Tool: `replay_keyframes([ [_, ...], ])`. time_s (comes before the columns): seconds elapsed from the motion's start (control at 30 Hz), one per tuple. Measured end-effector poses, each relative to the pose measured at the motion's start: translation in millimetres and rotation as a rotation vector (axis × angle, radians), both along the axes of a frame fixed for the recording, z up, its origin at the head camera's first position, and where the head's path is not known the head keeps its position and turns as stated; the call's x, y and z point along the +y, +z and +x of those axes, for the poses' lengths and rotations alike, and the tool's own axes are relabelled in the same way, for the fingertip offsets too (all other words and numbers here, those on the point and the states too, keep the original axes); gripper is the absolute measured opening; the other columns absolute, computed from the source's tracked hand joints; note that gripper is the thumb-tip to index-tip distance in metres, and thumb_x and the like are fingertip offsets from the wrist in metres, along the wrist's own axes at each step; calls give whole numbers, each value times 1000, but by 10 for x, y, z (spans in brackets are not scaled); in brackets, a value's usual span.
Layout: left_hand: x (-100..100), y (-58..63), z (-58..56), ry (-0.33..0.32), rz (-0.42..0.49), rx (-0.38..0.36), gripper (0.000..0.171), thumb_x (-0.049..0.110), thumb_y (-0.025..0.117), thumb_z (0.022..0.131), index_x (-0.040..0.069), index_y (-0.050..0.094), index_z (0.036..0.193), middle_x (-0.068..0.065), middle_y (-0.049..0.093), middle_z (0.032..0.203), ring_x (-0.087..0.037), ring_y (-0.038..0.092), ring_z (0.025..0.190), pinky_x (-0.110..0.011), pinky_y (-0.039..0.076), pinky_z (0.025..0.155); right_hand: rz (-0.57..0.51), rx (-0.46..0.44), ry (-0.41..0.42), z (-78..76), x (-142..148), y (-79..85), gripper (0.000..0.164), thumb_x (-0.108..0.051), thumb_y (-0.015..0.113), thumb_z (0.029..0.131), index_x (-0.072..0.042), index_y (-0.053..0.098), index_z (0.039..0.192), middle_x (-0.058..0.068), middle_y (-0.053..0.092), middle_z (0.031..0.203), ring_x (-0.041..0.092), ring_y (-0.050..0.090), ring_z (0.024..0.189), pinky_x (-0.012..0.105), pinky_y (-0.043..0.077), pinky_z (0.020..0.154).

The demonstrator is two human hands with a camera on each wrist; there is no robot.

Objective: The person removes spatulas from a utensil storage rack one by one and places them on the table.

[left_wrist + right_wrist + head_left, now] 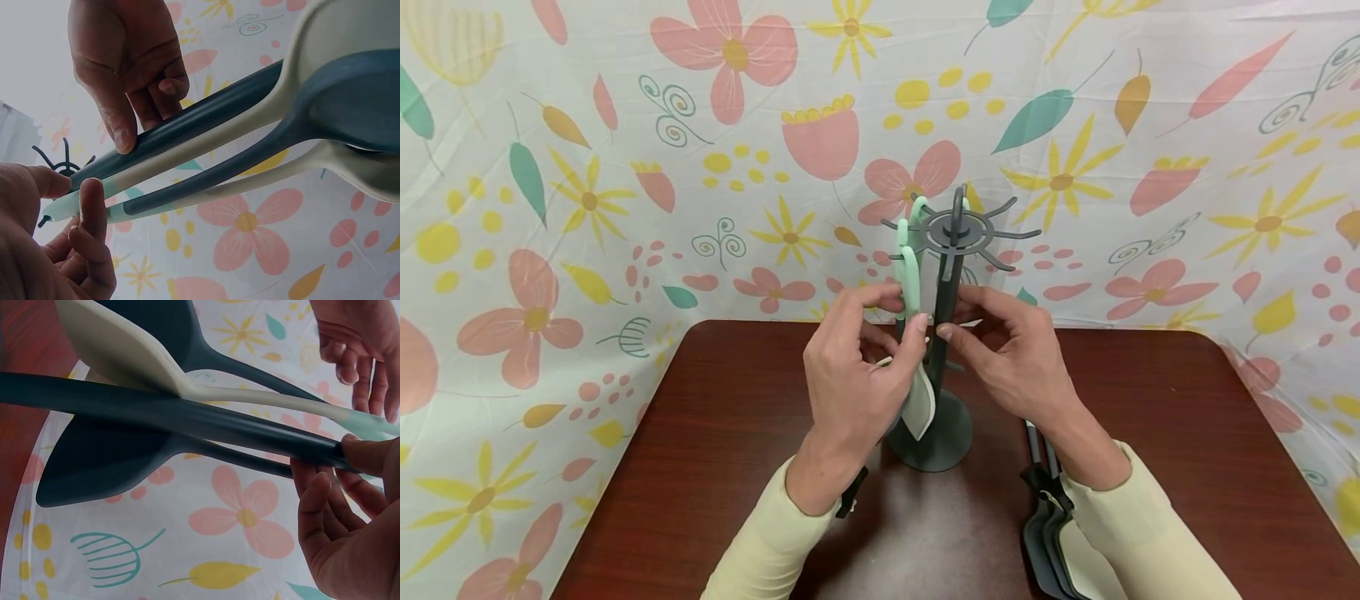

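A dark utensil stand has an upright post [948, 304], a round base [943, 454] and a ring of hooks [992, 233] on top. My left hand [865, 375] pinches the mint handle of a cream cooking utensil [912, 283] hanging on the stand's left side. In the left wrist view its cream head [331, 37] lies beside the post. My right hand [1018, 354] grips the post, thumb in front and fingers behind. Other hanging utensils include one with a dark blue head [356, 100] and a dark flat-headed one [112, 462]. The hands partly hide the handles.
More dark kitchen utensils [1045, 533] lie bundled on the brown table [722, 467], with a pale head [1090, 562] beside them, partly under my right sleeve. A flower-printed cloth [625, 192] hangs behind the table. Several hooks on the stand's right side hold nothing.
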State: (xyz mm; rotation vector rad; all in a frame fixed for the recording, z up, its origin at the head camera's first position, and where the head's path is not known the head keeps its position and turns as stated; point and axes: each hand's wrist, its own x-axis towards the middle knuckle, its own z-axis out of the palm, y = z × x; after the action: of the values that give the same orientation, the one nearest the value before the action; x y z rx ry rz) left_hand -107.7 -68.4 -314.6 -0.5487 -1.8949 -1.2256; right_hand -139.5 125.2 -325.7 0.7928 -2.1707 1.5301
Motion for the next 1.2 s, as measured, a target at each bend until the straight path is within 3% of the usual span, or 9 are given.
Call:
replay_keyframes([
  [0.5, 34, 40, -35, 33, 20, 3, 28, 22, 80, 95, 6, 70, 116, -3, 69, 99, -4, 63, 60, -22, 56, 61, 17, 0, 12, -8, 16, -14, 37, -1, 79, 94, -14, 75, 128, -1, 78, 102, 17, 75, 85, 22, 58, 63],
  [0.93, 31, 41, -46, 35, 9, 3, 26, 21, 79, 95, 5, 70, 114, -3, 70, 99, -4, 63, 61, -22, 54, 60, 28, -6, -15, 13, 6, -3, 35, -3, 79, 95, -16, 76, 128, -1, 78, 98, 16, 73, 74, 22, 57, 63],
  [1.2, 18, 63, -45, 16, 13, -9, 25, 20, 78, 95, 4, 69, 112, -3, 69, 99, -3, 61, 59, -23, 53, 58, 44, -6, -25, 2, 11, -1, 36, -3, 79, 95, -17, 76, 128, -1, 79, 99, 16, 74, 80, 22, 58, 65],
])
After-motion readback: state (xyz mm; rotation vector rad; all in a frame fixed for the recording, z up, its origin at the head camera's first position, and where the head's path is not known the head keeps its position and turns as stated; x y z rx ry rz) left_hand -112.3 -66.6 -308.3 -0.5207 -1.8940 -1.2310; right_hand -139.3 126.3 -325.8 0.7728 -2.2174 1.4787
